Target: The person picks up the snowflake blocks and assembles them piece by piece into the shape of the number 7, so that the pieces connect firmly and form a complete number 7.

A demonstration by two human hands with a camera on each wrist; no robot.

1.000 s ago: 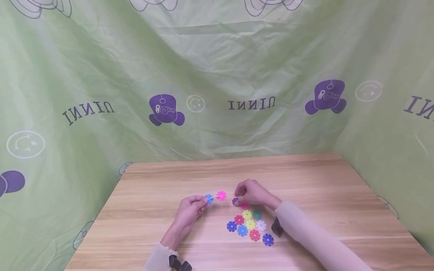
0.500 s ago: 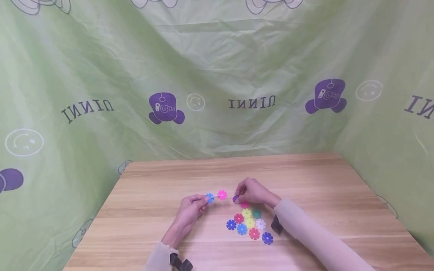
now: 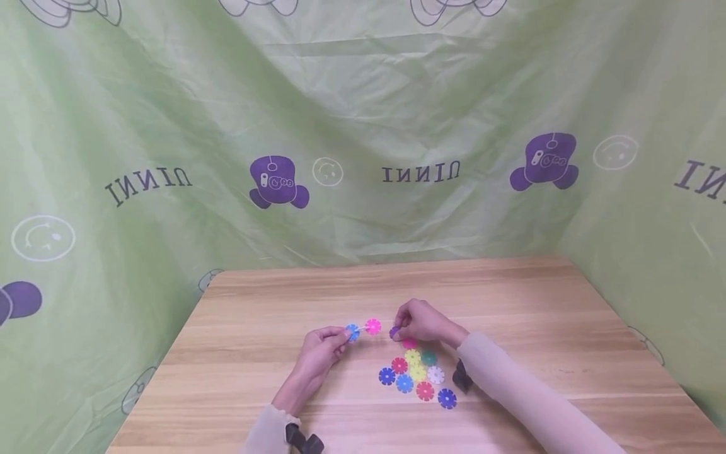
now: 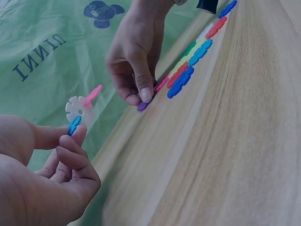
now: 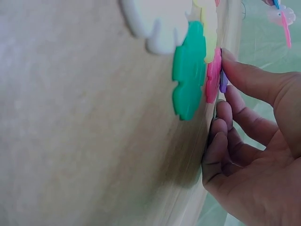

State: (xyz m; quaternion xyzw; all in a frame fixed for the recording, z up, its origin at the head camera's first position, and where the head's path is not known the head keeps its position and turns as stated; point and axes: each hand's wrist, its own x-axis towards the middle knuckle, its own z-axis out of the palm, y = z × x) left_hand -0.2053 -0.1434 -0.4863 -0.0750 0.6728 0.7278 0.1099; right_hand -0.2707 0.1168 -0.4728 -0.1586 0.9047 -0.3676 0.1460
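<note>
Wooden table [image 3: 272, 296]: we see left hand [image 3: 320, 350] pinching blue disc [image 4: 74, 126], joined to white disc [image 4: 73, 106], pink disc [image 4: 94, 94]; right hand [image 3: 424, 320] pinching purple disc [image 4: 142, 107], unjoined. Other discs [image 3: 420, 377] lie loose.

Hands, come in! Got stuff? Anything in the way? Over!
Left hand pinching blue disc, joined to white disc, pink disc. Right hand pinching purple disc. Other discs beside right hand; no obstacle seen between hands.
</note>
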